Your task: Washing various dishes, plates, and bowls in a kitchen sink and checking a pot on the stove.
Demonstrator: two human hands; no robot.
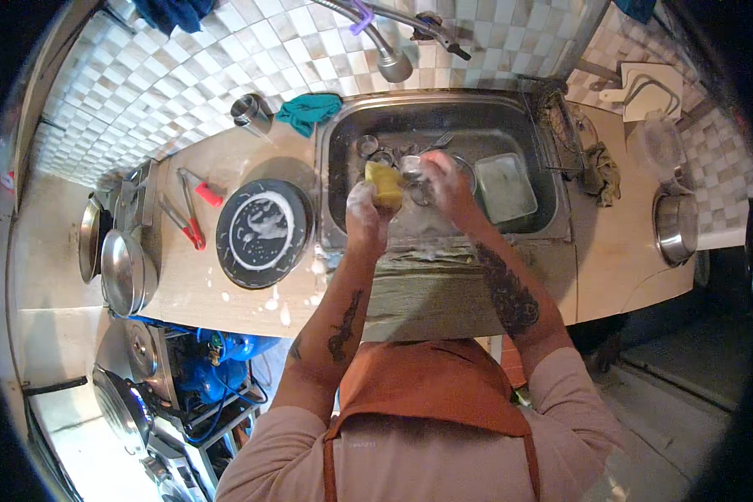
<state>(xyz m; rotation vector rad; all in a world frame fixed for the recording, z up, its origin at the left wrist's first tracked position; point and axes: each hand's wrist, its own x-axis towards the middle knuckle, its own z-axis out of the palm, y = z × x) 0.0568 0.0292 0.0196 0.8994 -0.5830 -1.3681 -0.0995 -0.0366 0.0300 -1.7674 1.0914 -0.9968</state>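
Note:
Over the steel sink (427, 232), my left hand (367, 210) grips a yellow sponge (384, 183), with suds on the fingers. My right hand (445, 182), wet and slightly blurred, holds a small clear container (410, 164) close to the sponge. Small round containers, one of them a clear cup (368, 145), lie in the basin behind my hands, near a fork (440, 142). A clear rectangular container (506, 188) rests at the basin's right side. On the counter left of the sink is a dark round pan or lid (263, 233) streaked with foam.
Red-handled tongs (188, 213), a metal cup (248, 112) and a teal cloth (309, 113) lie left of the sink. A flexible faucet (394, 65) hangs above. A wire rack (555, 138), crumpled cloth (600, 172) and steel pot (676, 227) stand right. A folded cloth (427, 295) covers the front edge.

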